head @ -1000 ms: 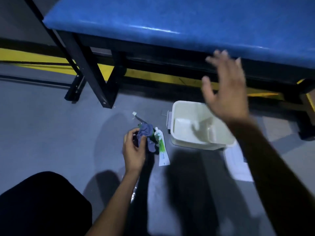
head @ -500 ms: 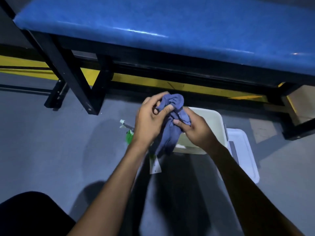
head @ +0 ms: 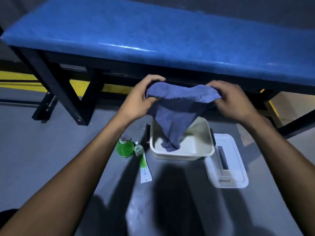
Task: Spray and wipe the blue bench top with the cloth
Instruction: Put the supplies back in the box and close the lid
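The blue padded bench top (head: 153,33) spans the upper part of the view on a black frame. A blue-grey cloth (head: 177,113) is stretched out below the bench's front edge, its lower corner hanging over the white tub. My left hand (head: 141,97) pinches the cloth's left end and my right hand (head: 233,99) pinches its right end. A green spray bottle (head: 125,148) stands on the floor under my left forearm, its nozzle partly hidden.
A white plastic tub (head: 182,154) sits on the grey floor below the cloth, with its lid (head: 226,160) lying to its right. A green and white tube (head: 143,162) lies beside the bottle. Black bench legs (head: 59,92) stand at left, over yellow floor marking.
The bunched cloth has been pulled open between both hands, which moved apart and up toward the bench edge. Earlier only my left hand held it near the floor.
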